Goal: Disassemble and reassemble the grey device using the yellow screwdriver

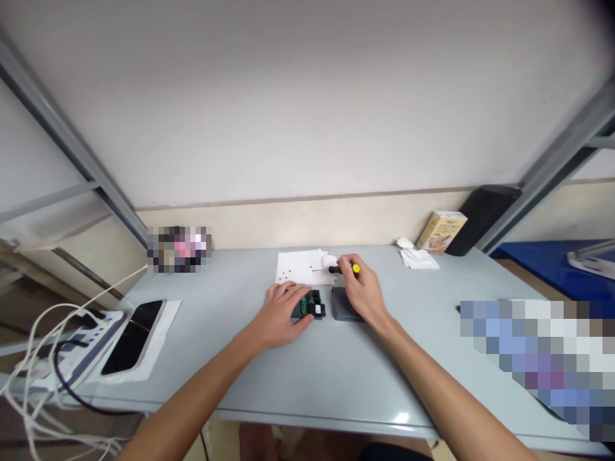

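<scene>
A small device with a green circuit board (305, 303) and black parts lies on the grey table (288, 378). My left hand (282, 315) rests over its left side, fingers curved around it. In my right hand (361, 289) is a screwdriver (336, 269) with a black and yellow handle, its thin shaft pointing left over a white paper (296, 264). Several tiny dark screws (285, 277) are scattered on the paper. Below my right hand sits a dark grey case (344, 307), partly hidden by it.
At the left are a phone (133, 338), a power strip (91, 346) and tangled white cables (29, 384). Crumpled tissue (419, 258), a yellow box (441, 232) and a black cylinder (485, 218) stand at the back right. Blurred items lie at both sides.
</scene>
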A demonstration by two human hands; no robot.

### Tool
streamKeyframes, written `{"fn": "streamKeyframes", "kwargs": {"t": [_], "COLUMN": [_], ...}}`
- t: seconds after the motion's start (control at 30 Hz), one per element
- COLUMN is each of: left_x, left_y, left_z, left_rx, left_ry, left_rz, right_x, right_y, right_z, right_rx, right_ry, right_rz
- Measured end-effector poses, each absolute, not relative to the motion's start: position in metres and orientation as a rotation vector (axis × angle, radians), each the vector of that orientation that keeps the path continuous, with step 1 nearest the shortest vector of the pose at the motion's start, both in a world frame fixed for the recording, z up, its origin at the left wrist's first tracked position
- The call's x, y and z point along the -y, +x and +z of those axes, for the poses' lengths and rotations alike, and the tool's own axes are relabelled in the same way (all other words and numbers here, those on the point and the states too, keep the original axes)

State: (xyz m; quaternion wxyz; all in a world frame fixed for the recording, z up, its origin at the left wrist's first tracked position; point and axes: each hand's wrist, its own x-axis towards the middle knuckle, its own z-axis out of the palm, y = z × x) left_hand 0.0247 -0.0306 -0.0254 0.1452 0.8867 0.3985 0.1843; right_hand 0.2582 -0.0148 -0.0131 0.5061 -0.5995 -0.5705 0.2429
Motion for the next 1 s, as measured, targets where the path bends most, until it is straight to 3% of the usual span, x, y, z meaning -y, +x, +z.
{"fn": "streamKeyframes", "kwargs": {"t": [0.8, 1.0], "left_x": [0.026, 0.019], "left_y": [0.018, 0.008], "left_z": [-0.025, -0.027], "left_rx": [-1.168, -1.277], "left_ry": [2.399, 2.342], "left_rz": [0.533, 0.778], "right_x": [0.015, 0.014], "right_y": [0.261, 0.261], "right_z": [-0.007, -0.002], "right_rx": [1.215, 0.958], "right_ry": [-1.322, -1.264], "right_rz": [0.669, 0.881]}}
